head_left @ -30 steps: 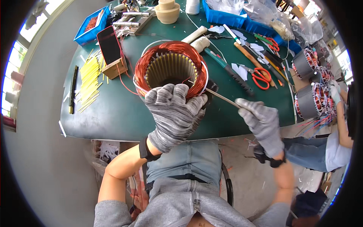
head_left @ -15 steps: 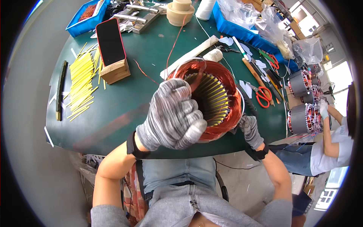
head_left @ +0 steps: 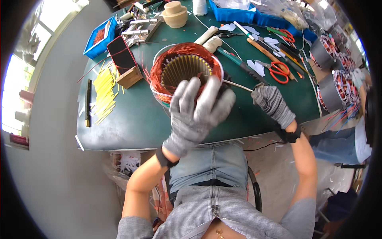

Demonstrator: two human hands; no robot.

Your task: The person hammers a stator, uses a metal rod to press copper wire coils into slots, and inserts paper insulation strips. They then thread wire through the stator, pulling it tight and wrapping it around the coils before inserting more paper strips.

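A motor stator [head_left: 162, 68] with a thick ring of copper winding and yellow slot strips inside stands near the table's front. White cord loops loosely round its winding. My gloved left hand [head_left: 193, 117] is over the stator's near rim, fingers spread and somewhat blurred; nothing shows in its grasp. To the right, my gloved right hand [head_left: 273, 105] is closed on the end of a white cord [head_left: 238, 85], which runs taut from the stator's right side. My left hand hides the near part of the winding.
Yellow strips [head_left: 105, 95] and a phone [head_left: 121, 53] on a wooden block [head_left: 129, 77] lie left. Red-handled scissors [head_left: 279, 72], a green-handled saw [head_left: 234, 59] and other tools lie right. Blue bins [head_left: 232, 15] stand at the back; more wound stators [head_left: 333, 89] are beyond the right edge.
My left hand has gone from closed to spread fingers. My right hand has drawn away from the stator to the right, with the cord now stretched between them. The head view has shifted.
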